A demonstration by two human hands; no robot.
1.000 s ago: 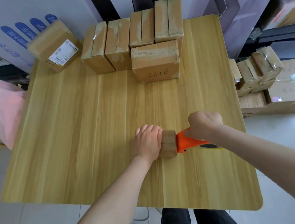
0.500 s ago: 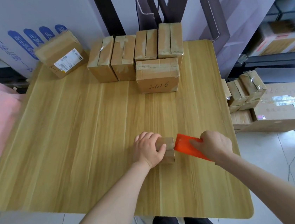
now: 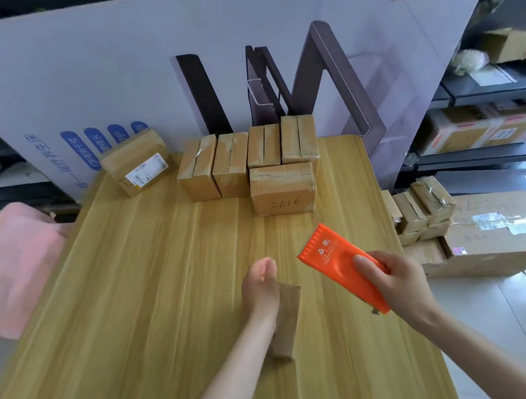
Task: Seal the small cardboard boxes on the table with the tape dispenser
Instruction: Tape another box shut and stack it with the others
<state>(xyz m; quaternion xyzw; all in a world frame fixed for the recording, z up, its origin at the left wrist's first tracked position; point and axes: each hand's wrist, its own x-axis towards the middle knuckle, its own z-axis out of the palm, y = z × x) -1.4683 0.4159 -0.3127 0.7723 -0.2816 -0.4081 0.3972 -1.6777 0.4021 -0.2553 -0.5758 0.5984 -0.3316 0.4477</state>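
- Head view, far to the left of the left hand: a pink cloth (image 3: 22, 259) hangs beside the bench (image 3: 135, 296) and plays no part in the job.
- Beyond the left hand, at the far edge, a labelled box (image 3: 136, 167) lies askew. To its right stands a row of taped boxes (image 3: 247, 161), with the box marked 2616 (image 3: 281, 187) in front.
- The left hand (image 3: 260, 285) lies against the small box (image 3: 286, 318), which runs back along the wrist. The shot is blurred, so I cannot tell whether the fingers grip it, nor whether its seam is taped.
- Just to the right, the right hand (image 3: 399, 282) clasps the orange tape dispenser (image 3: 334, 260) with the thumb on top. The dispenser is raised and apart from the small box.
- For a clean strip, I would first set the small box flat and pin it from the left side, with the fingers off the seam. Then bring the dispenser's front edge down at one end, draw it straight along the seam, wrap over the edge, and tilt it to cut.
- The toothed edge is the hazard, so keep the left fingers away from its path.
- Right of the right hand, off the bench, more small boxes (image 3: 426, 210) sit by a large carton (image 3: 495, 238).
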